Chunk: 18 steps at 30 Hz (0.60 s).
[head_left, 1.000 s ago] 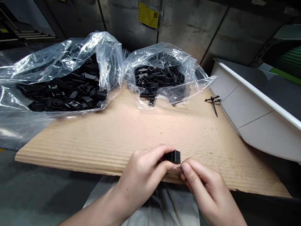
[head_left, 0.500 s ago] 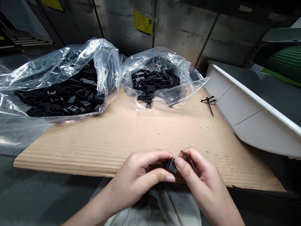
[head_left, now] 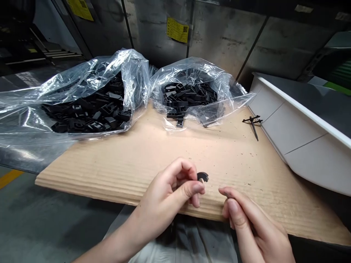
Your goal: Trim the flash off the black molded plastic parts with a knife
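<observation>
My left hand [head_left: 175, 186] is closed, pinching a small black plastic part [head_left: 203, 176] between thumb and fingers. A curved, hook-like end of the part sticks out past the fingertips; the rest is hidden in the hand. To the right and a little lower, my right hand [head_left: 249, 219] is closed on a thin blade [head_left: 227, 194]. Only a dark sliver of it shows between index finger and thumb. The two hands are apart, over the front edge of the cardboard sheet [head_left: 131, 164].
Two clear plastic bags, a left bag [head_left: 135, 80] and a middle bag [head_left: 227, 78], hold many black plastic parts. A black branched sprue [head_left: 253, 128] lies beside a white bin [head_left: 304, 146] at the right. Dark crumbs dot the cardboard. A metal wall [head_left: 219, 44] stands behind.
My hands have moved apart, the right one going right and down. The black part has turned in my left hand, so its curved end now shows. The view has shifted slightly left.
</observation>
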Each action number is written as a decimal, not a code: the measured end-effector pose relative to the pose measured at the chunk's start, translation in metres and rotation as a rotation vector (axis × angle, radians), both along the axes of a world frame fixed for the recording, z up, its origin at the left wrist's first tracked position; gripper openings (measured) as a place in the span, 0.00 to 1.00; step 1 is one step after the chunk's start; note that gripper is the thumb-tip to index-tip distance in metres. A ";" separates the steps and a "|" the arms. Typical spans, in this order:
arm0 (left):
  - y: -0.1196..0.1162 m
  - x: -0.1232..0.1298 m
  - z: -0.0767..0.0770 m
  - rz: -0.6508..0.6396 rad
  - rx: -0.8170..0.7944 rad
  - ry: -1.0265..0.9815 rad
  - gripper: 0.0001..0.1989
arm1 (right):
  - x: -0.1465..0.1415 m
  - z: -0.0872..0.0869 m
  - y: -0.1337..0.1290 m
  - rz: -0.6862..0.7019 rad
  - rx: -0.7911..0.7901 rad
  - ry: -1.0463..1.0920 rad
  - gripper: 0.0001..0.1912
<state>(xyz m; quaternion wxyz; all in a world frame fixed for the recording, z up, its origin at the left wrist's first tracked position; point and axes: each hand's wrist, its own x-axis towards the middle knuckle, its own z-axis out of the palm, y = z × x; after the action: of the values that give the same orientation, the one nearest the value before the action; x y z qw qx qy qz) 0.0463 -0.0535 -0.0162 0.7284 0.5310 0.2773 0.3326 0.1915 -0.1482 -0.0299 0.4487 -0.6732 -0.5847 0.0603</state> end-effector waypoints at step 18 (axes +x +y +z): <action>0.004 -0.004 0.004 -0.027 0.339 0.113 0.07 | -0.010 0.008 0.014 0.145 0.257 -0.350 0.12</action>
<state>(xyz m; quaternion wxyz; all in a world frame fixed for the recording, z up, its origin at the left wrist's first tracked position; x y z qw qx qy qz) 0.0418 -0.0499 -0.0119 0.6158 0.6679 0.2508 0.3344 0.1820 -0.1341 -0.0220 0.4168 -0.5669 -0.7035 -0.1002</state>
